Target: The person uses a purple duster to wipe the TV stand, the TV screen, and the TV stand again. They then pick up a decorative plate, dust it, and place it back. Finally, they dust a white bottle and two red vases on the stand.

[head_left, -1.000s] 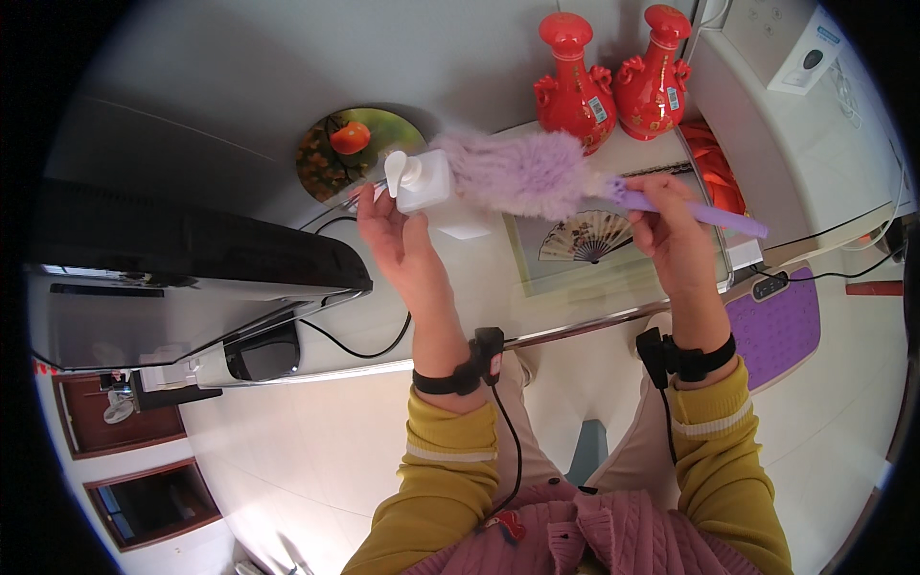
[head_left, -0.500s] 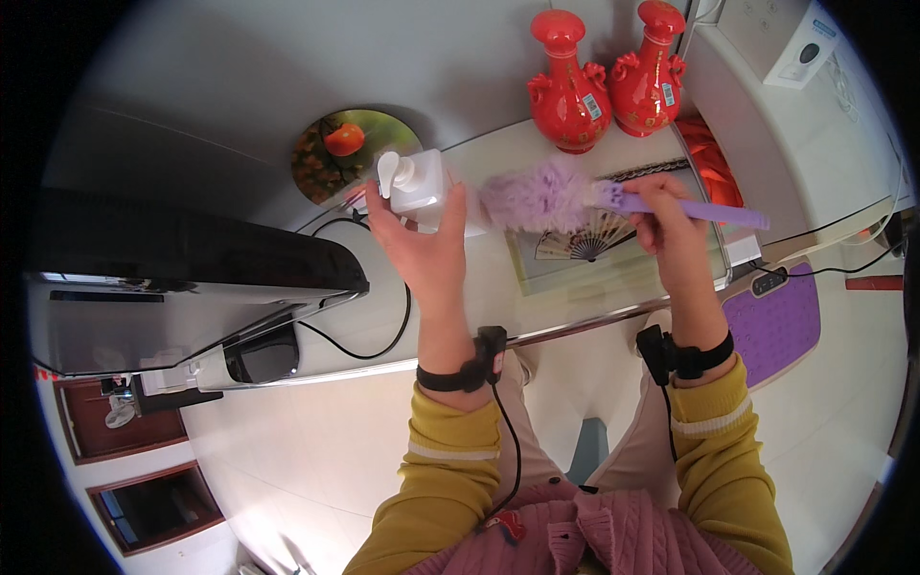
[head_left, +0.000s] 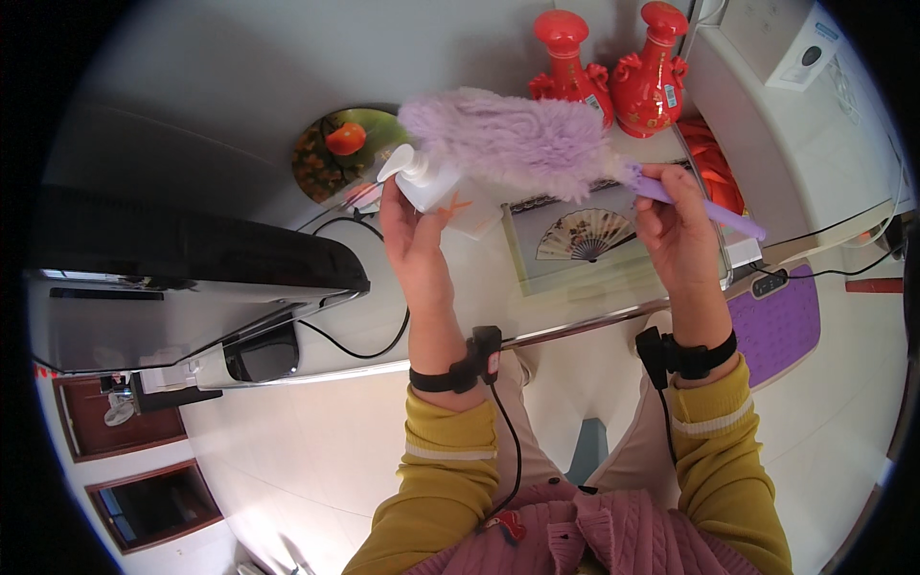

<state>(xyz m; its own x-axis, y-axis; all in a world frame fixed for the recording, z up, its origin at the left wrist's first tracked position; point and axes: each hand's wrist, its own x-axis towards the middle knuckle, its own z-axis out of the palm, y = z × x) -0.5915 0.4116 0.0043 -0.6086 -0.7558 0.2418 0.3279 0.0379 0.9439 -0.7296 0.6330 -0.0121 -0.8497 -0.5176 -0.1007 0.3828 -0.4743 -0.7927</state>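
Observation:
A white pump bottle (head_left: 441, 184) with orange markings on its side tilts in my left hand (head_left: 418, 240), whose fingers and thumb close round its upper part. My right hand (head_left: 678, 230) grips the handle of a fluffy lilac duster (head_left: 517, 139). The duster's head lies across the far side of the bottle, close by the pump, and partly covers a red vase and a round plate (head_left: 331, 168) with a fruit picture. Below the duster, a framed fan picture (head_left: 586, 236) lies on the white cabinet top (head_left: 450, 287).
Two red vases (head_left: 648, 86) stand at the back right. On the left a black television (head_left: 211, 278) juts over the cabinet, with a black cable (head_left: 406, 316) looping beside it. A white box (head_left: 781, 43) sits far right, above a purple board (head_left: 781, 316) on the floor.
The duster has swept up and left from the bottle's right side to behind it, now showing its full head. The bottle has tilted and turned in my left hand.

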